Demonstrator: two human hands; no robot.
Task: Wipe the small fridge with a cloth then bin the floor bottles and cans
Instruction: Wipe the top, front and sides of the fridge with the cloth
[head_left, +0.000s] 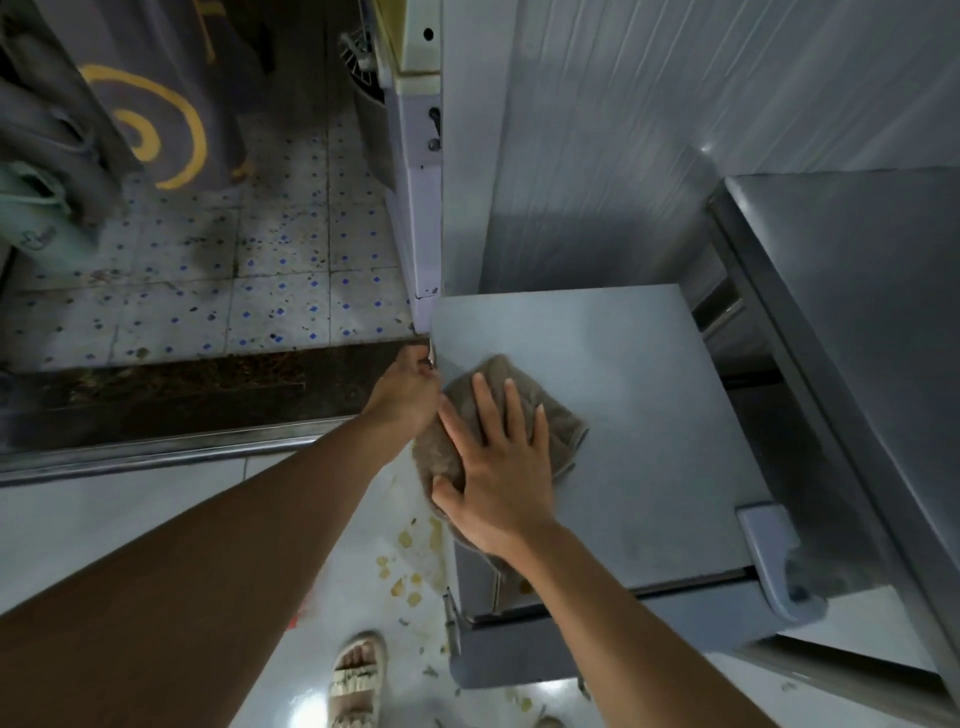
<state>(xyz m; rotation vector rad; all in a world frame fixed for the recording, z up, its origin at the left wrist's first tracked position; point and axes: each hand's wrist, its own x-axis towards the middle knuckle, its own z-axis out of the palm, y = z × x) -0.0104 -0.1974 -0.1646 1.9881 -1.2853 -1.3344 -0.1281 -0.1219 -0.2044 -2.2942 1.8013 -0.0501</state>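
The small grey fridge (623, 374) stands at centre right, seen from above, its flat top facing me. A brown cloth (558, 428) lies on the top's left part and hangs a little over the left edge. My right hand (498, 467) presses flat on the cloth, fingers spread and thumb curled over the cloth's overhanging part. My left hand (408, 392) is closed around the fridge top's left edge near its far corner, beside the cloth. No bottles or cans are in view.
A taller pale cabinet (421, 208) stands just behind the fridge's left corner. A steel counter (857, 312) runs along the right. Yellowish scraps (410, 566) litter the glossy floor below the fridge. A sandalled foot (358, 675) stands at the bottom. A dark door threshold (182, 400) crosses the left.
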